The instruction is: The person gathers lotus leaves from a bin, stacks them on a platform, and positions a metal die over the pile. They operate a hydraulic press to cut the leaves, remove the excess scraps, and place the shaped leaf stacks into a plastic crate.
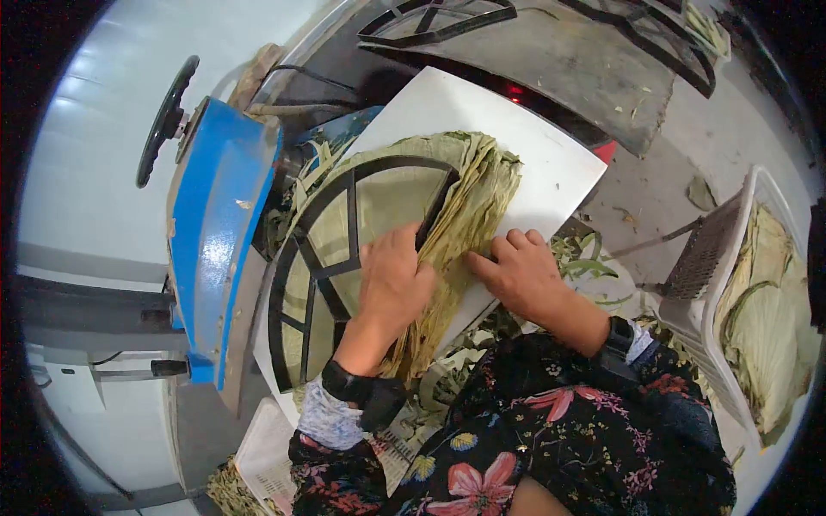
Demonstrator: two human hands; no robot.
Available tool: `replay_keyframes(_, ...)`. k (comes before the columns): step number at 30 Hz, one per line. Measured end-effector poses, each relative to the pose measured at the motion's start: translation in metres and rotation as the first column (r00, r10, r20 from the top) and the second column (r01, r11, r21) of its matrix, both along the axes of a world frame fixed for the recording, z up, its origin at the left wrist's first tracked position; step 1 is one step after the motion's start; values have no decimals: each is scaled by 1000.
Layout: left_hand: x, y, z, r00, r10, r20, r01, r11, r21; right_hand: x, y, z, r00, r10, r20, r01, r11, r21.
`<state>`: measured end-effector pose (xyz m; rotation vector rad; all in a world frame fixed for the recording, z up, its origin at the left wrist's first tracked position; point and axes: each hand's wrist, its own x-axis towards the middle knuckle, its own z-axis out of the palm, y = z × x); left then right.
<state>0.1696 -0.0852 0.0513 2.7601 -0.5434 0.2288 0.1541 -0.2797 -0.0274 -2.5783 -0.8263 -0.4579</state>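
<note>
A fan-shaped black metal cutting die (353, 219) with inner bars lies on a thick stack of dried green leaves (465, 224). The stack rests on a white board (551, 163). My left hand (394, 279) is closed over the right-hand bar of the die; its fingertips are partly hidden. Beside it, my right hand (525, 275) has curled fingers, with thumb and forefinger at the right edge of the leaf stack. The leaves there are folded and uneven, and stick out past the die.
Left of the board stands a blue machine arm (215, 232) with a black handwheel (168, 120). More black dies (434, 21) lie on a metal plate (594, 77) behind. A white basket (731, 267) of leaves is at right. Leaf scraps (594, 262) lie below the board.
</note>
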Motion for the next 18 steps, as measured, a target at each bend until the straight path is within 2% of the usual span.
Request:
replay_keyframes(1, 3, 1, -4, 1000, 5, 5, -5, 1000, 1, 0, -1, 1, 1000, 5, -10, -5, 1000, 7)
replay_keyframes(3, 9, 2, -21, 998, 46, 45, -53, 986, 156, 1, 0, 1, 1000, 14, -3, -14, 1000, 15)
replay_keyframes(4, 9, -1, -26, 998, 47, 48, -54, 986, 157, 1, -1, 0, 1000, 16, 3, -16, 1000, 25)
replay_keyframes(6, 9, -7, -32, 994, 49, 94, -77, 945, 318, 2, -2, -5, 1000, 7, 12, -7, 999, 40)
replay_keyframes(9, 8, -8, -33, 993, -6, 121, -39, 930, 364, 1, -1, -2, 1000, -6, 16, 5, 999, 49)
replay_keyframes(13, 6, -12, -28, 982, -51, 180, -12, 944, 329, 3, 1, -2, 999, -17, 50, 15, 999, 30)
replay_keyframes(16, 7, -10, -30, 990, -33, 140, -14, 946, 324, 4, 0, -2, 997, -11, 74, 9, 1000, 27)
replay_keyframes(18, 11, -9, -26, 997, 44, -62, -21, 943, 331, 3, 1, -4, 997, -18, 79, 15, 999, 36)
